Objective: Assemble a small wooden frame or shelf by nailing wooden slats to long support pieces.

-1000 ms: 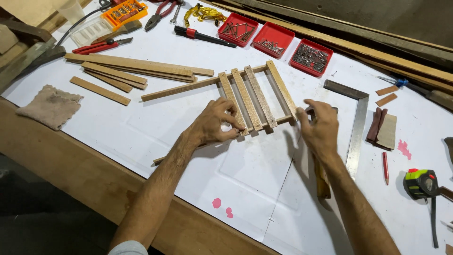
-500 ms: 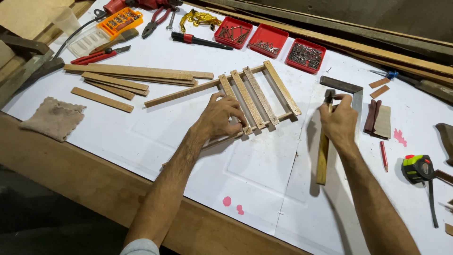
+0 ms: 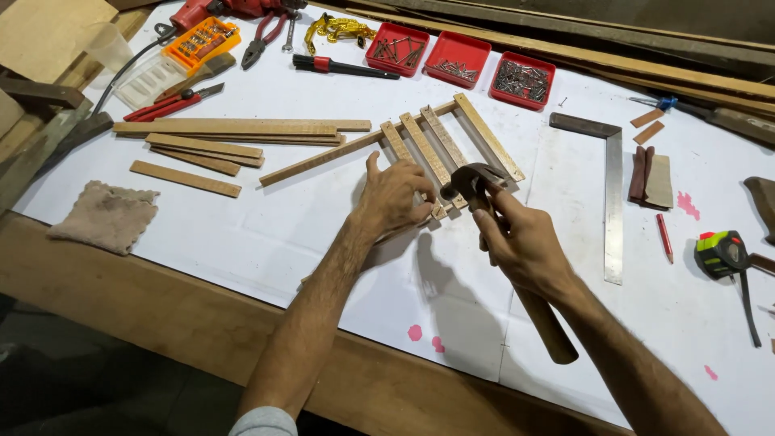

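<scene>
Two hands are engaged: a hammer is gripped by the right hand, while the slat frame is pressed flat under the open left hand.

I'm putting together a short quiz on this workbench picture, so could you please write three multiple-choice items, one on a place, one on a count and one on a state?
1. Where does the steel square lie?
A. right of the slat frame
B. on the cloth
C. under the pliers

2. How many red trays hold small metal fasteners?
A. one
B. three
C. five

3. What is the state of the hammer?
A. lying on the paper
B. hanging on a wall
C. held in the right hand

Key: 1 A, it lies on the white paper right of the slat frame. 2 B, three stand side by side at the far edge. 3 C, the right hand grips its handle, while the left hand rests on the slats.
</scene>
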